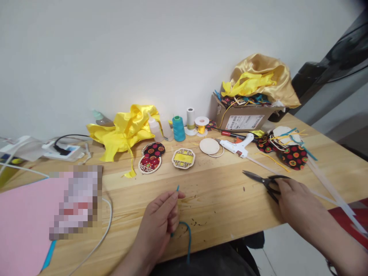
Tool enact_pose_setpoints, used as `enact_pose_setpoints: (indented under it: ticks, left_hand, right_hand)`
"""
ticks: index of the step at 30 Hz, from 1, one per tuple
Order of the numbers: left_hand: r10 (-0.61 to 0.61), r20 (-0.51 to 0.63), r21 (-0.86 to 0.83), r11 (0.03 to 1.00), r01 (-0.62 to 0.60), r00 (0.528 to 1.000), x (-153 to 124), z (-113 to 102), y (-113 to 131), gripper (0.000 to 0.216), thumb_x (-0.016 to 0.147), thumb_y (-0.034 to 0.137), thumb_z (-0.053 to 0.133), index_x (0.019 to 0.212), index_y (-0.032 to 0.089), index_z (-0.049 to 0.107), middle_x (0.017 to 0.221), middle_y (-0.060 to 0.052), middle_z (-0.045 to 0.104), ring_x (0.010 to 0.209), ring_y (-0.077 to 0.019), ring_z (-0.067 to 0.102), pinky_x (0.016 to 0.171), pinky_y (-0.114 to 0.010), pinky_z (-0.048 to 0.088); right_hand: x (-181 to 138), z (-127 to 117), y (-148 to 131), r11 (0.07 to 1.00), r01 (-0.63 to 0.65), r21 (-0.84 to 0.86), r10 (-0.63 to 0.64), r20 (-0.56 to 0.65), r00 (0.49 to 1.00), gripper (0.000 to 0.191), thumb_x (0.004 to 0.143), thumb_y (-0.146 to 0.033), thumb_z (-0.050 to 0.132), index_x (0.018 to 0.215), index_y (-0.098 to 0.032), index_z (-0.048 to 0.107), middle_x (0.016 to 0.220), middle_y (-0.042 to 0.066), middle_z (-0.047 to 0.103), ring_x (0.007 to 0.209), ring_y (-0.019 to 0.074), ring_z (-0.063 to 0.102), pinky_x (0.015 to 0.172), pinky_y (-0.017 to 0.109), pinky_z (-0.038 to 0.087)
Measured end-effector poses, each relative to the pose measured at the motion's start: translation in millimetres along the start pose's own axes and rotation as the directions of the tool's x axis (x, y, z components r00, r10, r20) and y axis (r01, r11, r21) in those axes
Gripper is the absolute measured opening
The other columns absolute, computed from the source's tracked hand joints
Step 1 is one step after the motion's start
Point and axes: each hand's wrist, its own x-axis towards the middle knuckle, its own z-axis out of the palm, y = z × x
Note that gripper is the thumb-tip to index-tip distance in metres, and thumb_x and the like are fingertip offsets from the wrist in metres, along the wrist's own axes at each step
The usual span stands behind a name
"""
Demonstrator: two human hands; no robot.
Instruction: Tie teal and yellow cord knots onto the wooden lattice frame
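Note:
My left hand (162,218) pinches a teal cord (189,234); a short end sticks up past the fingertips, and the rest loops down over the table edge. At the right, my right hand (293,195) has its fingers on the handles of black scissors (263,181), whose blades point left along the tabletop. Beyond my left hand is a scalloped wooden frame (183,158) with a yellow panel. Beside it lies a gourd-shaped piece (151,158) with dark patterned fabric and a wooden lattice.
A white glue gun (237,145) lies near a round wooden disc (209,146). Behind stand a teal thread cone (178,129), yellow satin (123,128) and a cardboard box (241,117) of fabric. Patterned pieces (293,157) lie right, a pink sheet (25,222) and white cable (107,222) left.

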Motion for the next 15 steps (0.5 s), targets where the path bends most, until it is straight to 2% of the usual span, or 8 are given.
enact_pose_setpoints:
  ticks: [5, 7, 8, 10, 12, 13, 15]
  left_hand:
    - [0.029, -0.033, 0.023, 0.999, -0.028, 0.999, -2, -2, 3, 0.023, 0.071, 0.034, 0.066, 0.081, 0.013, 0.064, 0.045, 0.010, 0.031, 0.038, -0.0027, 0.022, 0.035, -0.016, 0.018]
    - [0.033, -0.034, 0.023, 0.999, -0.032, 0.999, -3, -2, 4, 0.022, 0.071, 0.034, 0.066, 0.080, 0.013, 0.065, 0.044, 0.010, 0.031, 0.037, -0.0027, 0.022, 0.035, -0.016, 0.019]
    - [0.034, -0.034, 0.022, 0.999, -0.033, 0.999, -2, -2, 5, 0.022, 0.071, 0.034, 0.066, 0.080, 0.013, 0.065, 0.044, 0.010, 0.031, 0.037, -0.0027, 0.022, 0.035, -0.016, 0.019]
    - [0.035, -0.037, 0.030, 0.999, -0.034, 0.999, -2, -2, 5, 0.022, 0.071, 0.034, 0.066, 0.079, 0.013, 0.065, 0.045, 0.010, 0.032, 0.037, -0.0026, 0.023, 0.035, -0.016, 0.018]
    - [0.036, -0.038, 0.043, 0.998, -0.034, 0.999, -2, -1, 5, 0.023, 0.071, 0.034, 0.066, 0.079, 0.013, 0.066, 0.045, 0.010, 0.032, 0.037, -0.0024, 0.023, 0.035, -0.016, 0.018]
    - [0.036, -0.038, 0.048, 0.998, -0.034, 0.999, -3, -1, 6, 0.023, 0.072, 0.035, 0.066, 0.079, 0.013, 0.066, 0.046, 0.010, 0.032, 0.038, -0.0024, 0.023, 0.035, -0.016, 0.018]
    - [0.033, -0.036, 0.044, 0.999, -0.032, 0.999, -4, -2, 6, 0.022, 0.072, 0.035, 0.065, 0.079, 0.014, 0.066, 0.046, 0.010, 0.032, 0.038, -0.0022, 0.023, 0.036, -0.016, 0.017]
  right_hand:
    - [7, -18, -4, 0.973, -0.111, 0.203, 0.090, 0.106, 0.990, 0.028, 0.074, -0.012, 0.043, 0.097, -0.007, 0.057, 0.096, 0.020, 0.059, 0.086, 0.0306, 0.059, 0.076, 0.042, 0.047]
    - [10, -29, -16, 0.912, -0.145, 0.383, 0.098, 0.141, 0.985, 0.028, 0.074, -0.019, 0.046, 0.099, -0.011, 0.055, 0.097, 0.017, 0.059, 0.084, 0.0287, 0.059, 0.075, 0.042, 0.047]
    - [11, -36, -25, 0.852, -0.150, 0.502, 0.073, 0.169, 0.983, 0.027, 0.075, -0.024, 0.047, 0.098, -0.013, 0.055, 0.096, 0.014, 0.059, 0.082, 0.0264, 0.059, 0.074, 0.040, 0.047]
    - [13, -51, -47, 0.649, -0.151, 0.746, -0.068, 0.254, 0.965, 0.022, 0.077, -0.031, 0.049, 0.093, -0.017, 0.053, 0.087, 0.008, 0.059, 0.077, 0.0205, 0.058, 0.069, 0.032, 0.048]
    - [14, -67, -68, 0.460, -0.183, 0.869, -0.267, 0.332, 0.905, 0.015, 0.075, -0.030, 0.052, 0.085, -0.018, 0.052, 0.080, 0.003, 0.057, 0.072, 0.0159, 0.055, 0.063, 0.026, 0.046]
    - [14, -74, -76, 0.416, -0.186, 0.890, -0.334, 0.340, 0.879, 0.014, 0.074, -0.028, 0.054, 0.083, -0.018, 0.052, 0.080, 0.002, 0.056, 0.071, 0.0144, 0.053, 0.061, 0.023, 0.044]
    - [15, -86, -87, 0.400, -0.174, 0.900, -0.422, 0.350, 0.836, 0.016, 0.071, -0.027, 0.058, 0.084, -0.018, 0.053, 0.078, 0.000, 0.055, 0.068, 0.0121, 0.049, 0.057, 0.021, 0.040]
